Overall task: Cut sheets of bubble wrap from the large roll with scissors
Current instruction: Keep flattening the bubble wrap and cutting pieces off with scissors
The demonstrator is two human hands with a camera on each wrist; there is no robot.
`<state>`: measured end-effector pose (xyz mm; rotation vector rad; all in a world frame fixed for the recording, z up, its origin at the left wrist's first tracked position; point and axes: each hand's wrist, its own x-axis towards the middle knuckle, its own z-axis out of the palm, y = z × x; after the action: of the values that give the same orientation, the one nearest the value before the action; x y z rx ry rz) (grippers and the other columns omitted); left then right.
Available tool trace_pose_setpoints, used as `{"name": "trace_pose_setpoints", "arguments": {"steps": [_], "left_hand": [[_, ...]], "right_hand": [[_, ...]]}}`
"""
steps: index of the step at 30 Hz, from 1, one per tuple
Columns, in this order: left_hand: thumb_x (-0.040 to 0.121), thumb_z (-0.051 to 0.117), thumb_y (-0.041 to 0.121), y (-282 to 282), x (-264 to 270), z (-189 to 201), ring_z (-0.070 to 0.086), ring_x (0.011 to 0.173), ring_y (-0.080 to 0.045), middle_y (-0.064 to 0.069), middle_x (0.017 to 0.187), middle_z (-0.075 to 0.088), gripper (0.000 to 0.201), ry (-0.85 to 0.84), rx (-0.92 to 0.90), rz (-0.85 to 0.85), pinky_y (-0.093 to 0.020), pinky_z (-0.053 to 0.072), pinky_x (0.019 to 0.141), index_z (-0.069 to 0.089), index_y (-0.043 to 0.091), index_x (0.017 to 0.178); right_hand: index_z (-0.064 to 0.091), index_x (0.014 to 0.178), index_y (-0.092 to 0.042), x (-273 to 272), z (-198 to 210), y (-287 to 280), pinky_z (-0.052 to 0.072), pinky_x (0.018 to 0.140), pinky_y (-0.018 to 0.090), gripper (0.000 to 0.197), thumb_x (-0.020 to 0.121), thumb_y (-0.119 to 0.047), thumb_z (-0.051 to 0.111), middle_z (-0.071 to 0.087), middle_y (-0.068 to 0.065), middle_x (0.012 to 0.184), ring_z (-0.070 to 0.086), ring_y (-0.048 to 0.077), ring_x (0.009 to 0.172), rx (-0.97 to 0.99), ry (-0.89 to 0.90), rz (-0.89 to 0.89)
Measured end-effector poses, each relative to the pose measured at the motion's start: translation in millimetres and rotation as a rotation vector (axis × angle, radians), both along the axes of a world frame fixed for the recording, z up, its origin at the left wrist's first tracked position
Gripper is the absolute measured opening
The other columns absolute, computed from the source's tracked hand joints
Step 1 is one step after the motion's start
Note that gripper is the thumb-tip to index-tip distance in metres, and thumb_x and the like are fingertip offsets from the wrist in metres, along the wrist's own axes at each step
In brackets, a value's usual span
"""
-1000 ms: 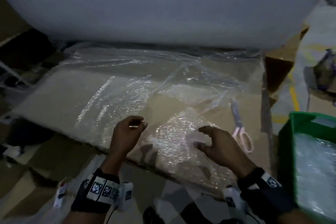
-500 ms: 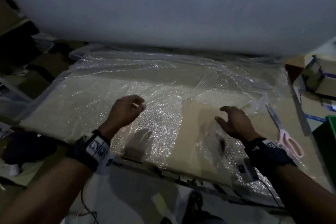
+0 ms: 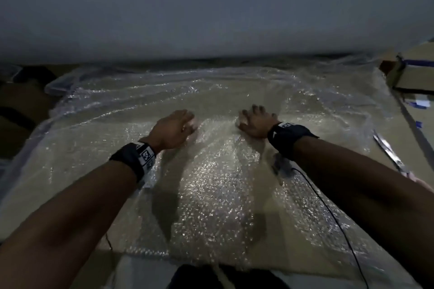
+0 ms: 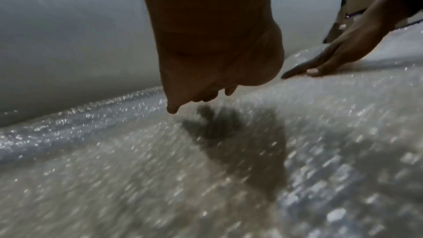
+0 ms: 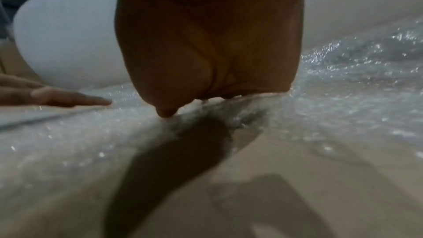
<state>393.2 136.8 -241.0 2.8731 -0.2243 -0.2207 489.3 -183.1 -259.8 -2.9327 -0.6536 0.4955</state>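
The large white bubble wrap roll [image 3: 211,7] lies across the back. Its loose sheet [image 3: 211,195] is spread toward me over brown cardboard. My left hand [image 3: 187,122] and right hand [image 3: 251,117] rest side by side on the sheet near the roll, fingers fairly straight and pressing down. In the left wrist view the right hand [image 4: 332,61] lies flat on the wrap. In the right wrist view the left hand [image 5: 68,98] also lies flat on it. The scissors [image 3: 387,152] lie on the cardboard to the right, handles hidden behind my right forearm.
A cardboard box [image 3: 413,75] with blue tape stands at the back right. Bare cardboard [image 3: 418,162] shows to the right of the scissors. A black cable [image 3: 328,206] runs from my right wrist across the sheet. Dark clutter lies beyond the sheet's left edge.
Both hands have reached forward toward the roll and come closer together. The left hand's curled fingers have flattened onto the sheet. My head has moved in closer.
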Motion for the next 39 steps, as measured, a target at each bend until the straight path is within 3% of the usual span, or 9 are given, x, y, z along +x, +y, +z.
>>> {"name": "trace_pose_setpoints", "arguments": {"steps": [3,5,14,18,22,27,31,35,39], "left_hand": [[0.095,0.007,0.087,27.2,16.0,-29.3,0.001,0.163,-0.029,-0.008,0.177,0.001,0.088,0.109,0.137,-0.069,-0.064,0.016,0.123,0.005,0.038,0.168],[0.095,0.008,0.087,41.3,28.8,-41.3,-0.018,0.16,-0.024,0.001,0.173,-0.022,0.083,0.166,0.133,-0.086,-0.065,-0.005,0.123,-0.015,0.046,0.163],[0.085,0.004,0.097,57.4,55.1,-50.9,-0.016,0.161,-0.027,-0.004,0.173,-0.022,0.097,0.121,0.175,-0.124,-0.068,-0.005,0.124,-0.022,0.044,0.162],[0.077,-0.003,0.101,55.9,49.4,-39.5,-0.02,0.16,-0.029,-0.005,0.172,-0.028,0.103,0.173,0.167,-0.132,-0.071,-0.006,0.123,-0.025,0.044,0.16],[0.067,-0.008,0.104,41.0,41.4,-10.3,-0.022,0.16,-0.028,-0.004,0.173,-0.026,0.115,0.208,0.207,-0.151,-0.071,-0.009,0.12,-0.019,0.041,0.163],[0.061,-0.007,0.107,-5.6,15.0,23.3,-0.009,0.163,-0.025,-0.004,0.177,-0.011,0.128,0.222,0.089,-0.147,-0.067,0.0,0.125,0.002,0.036,0.167],[0.076,0.009,0.102,-61.2,-36.4,28.4,-0.002,0.163,-0.027,-0.007,0.177,-0.005,0.114,0.199,0.051,-0.141,-0.065,0.005,0.126,0.009,0.034,0.168],[0.062,-0.002,0.108,-109.6,-100.6,20.5,-0.006,0.162,-0.029,-0.007,0.176,-0.011,0.128,0.262,0.042,-0.123,-0.067,0.001,0.126,0.004,0.036,0.167],[0.085,0.032,0.093,-148.0,-146.1,19.6,-0.003,0.163,-0.027,-0.008,0.177,-0.005,0.103,0.283,-0.06,-0.026,-0.065,0.007,0.127,0.011,0.035,0.167]], "right_hand": [[-0.007,0.164,-0.041,10.2,-24.3,-12.2,-0.002,0.123,0.067,0.083,0.096,-0.082,0.019,-0.018,0.0,0.174,-0.012,0.032,0.161,-0.082,0.008,-0.016],[-0.014,0.162,-0.043,19.0,-23.4,-17.2,-0.01,0.123,0.065,0.085,0.094,-0.085,0.015,-0.025,-0.002,0.172,-0.018,0.029,0.159,-0.093,0.03,-0.01],[-0.019,0.159,-0.05,35.4,-6.4,-7.9,-0.011,0.124,0.064,0.088,0.091,-0.09,0.019,-0.028,-0.005,0.171,-0.021,0.026,0.159,-0.14,0.071,-0.033],[0.018,0.166,-0.03,23.6,22.5,-15.8,0.014,0.124,0.065,0.081,0.101,-0.073,0.038,0.013,0.012,0.174,0.009,0.034,0.161,0.01,0.017,-0.147],[0.067,0.133,-0.015,-25.7,88.9,-60.5,0.053,0.097,0.039,0.05,0.1,-0.053,0.062,0.075,0.009,0.122,0.07,0.028,0.113,0.254,-0.087,-0.26],[0.072,0.12,-0.021,-137.3,116.1,-146.6,0.055,0.089,0.036,0.039,0.091,-0.046,0.077,0.078,-0.003,0.093,0.072,0.018,0.089,0.29,-0.011,-0.522],[0.068,0.128,-0.015,-205.7,61.8,-218.2,0.055,0.088,0.04,0.063,0.084,-0.058,0.077,0.076,0.009,0.109,0.073,0.03,0.1,0.173,-0.068,-0.672],[0.048,0.143,-0.017,-238.3,2.9,-259.2,0.055,0.084,0.046,0.107,0.068,-0.093,0.061,0.07,0.019,0.105,0.067,0.04,0.098,0.031,-0.103,-0.638],[0.044,0.15,-0.012,-243.5,4.7,-268.9,0.053,0.087,0.043,0.108,0.07,-0.074,0.082,0.071,0.019,0.112,0.066,0.039,0.106,0.088,-0.089,-0.713]]}}
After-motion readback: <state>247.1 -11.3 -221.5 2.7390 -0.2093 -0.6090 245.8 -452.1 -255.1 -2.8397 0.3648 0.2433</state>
